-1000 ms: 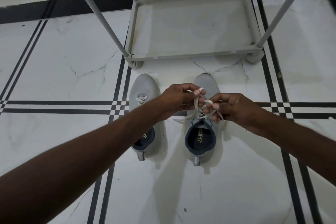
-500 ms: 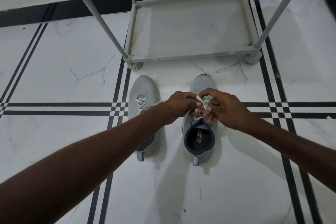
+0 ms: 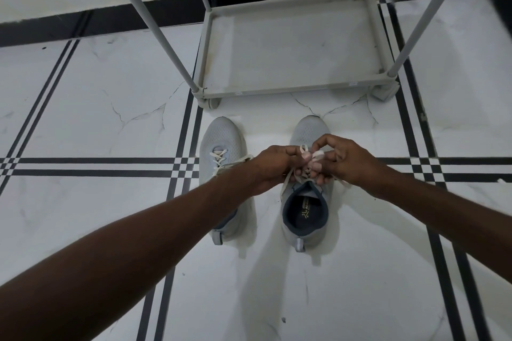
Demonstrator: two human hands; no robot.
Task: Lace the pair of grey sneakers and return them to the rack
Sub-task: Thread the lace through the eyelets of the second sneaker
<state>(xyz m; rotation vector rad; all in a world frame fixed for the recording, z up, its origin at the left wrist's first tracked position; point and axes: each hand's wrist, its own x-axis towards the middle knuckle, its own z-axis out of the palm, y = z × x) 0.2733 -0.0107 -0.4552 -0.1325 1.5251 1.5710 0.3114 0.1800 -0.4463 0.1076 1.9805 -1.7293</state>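
Note:
Two grey sneakers stand side by side on the floor, toes toward the rack. The left sneaker [image 3: 221,144] has white laces threaded at its front; my left forearm crosses its heel half. The right sneaker [image 3: 304,213] shows its dark blue lining. Over its tongue, my left hand [image 3: 273,166] and my right hand [image 3: 346,160] meet, each pinching part of its white lace [image 3: 309,159]. Loose lace ends trail down both sides of the shoe. My fingers hide the eyelets.
A grey metal shoe rack [image 3: 293,88] stands just beyond the toes, its bottom shelf bare, with slanted poles [image 3: 155,28] rising toward me. The floor is white marble tile with black stripe lines [image 3: 97,166]. A white wall with a black skirting runs behind.
My hands have drawn together over the right sneaker, and the lace is now bunched between my fingertips. The sneakers have not moved.

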